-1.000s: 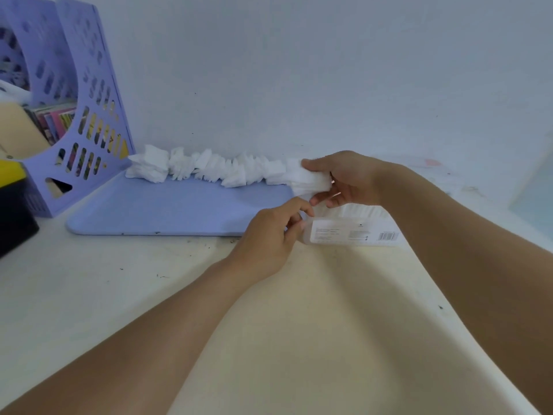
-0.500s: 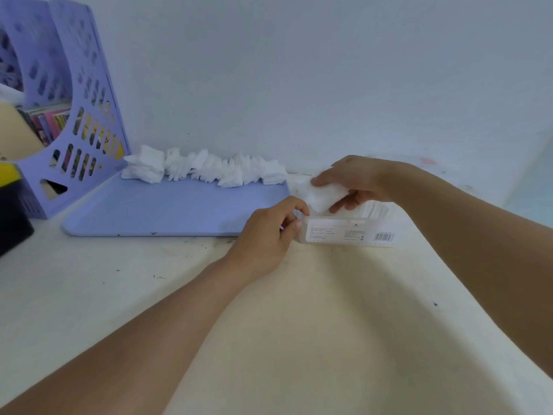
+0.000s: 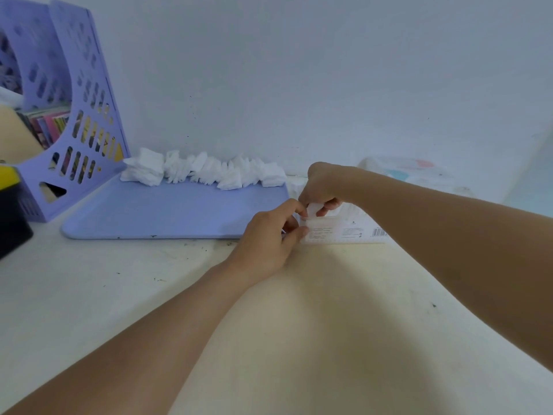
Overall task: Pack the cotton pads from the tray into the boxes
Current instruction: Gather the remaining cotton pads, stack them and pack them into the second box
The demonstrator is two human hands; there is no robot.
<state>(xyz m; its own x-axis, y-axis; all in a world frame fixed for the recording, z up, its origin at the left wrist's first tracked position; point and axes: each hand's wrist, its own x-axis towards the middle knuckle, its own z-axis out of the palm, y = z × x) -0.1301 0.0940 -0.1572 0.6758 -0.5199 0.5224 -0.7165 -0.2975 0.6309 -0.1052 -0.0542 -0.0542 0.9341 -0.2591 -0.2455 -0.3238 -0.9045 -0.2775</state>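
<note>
While your right hand [image 3: 321, 190] pinches a small wad of cotton pads [image 3: 313, 209] down into the left end of the clear box [image 3: 344, 232], your left hand [image 3: 270, 235] grips that same end with curled fingers to steady it. What matters next is the row of loose pads [image 3: 203, 172]: it lies up and to the left of both hands, along the far edge of the lilac tray [image 3: 167, 211], its long axis running left to right across the frame. The box sits on the tabletop [image 3: 119, 295] touching the tray's right edge, also lengthwise left to right. I judge the row's right end the closest pick for your right hand.
</note>
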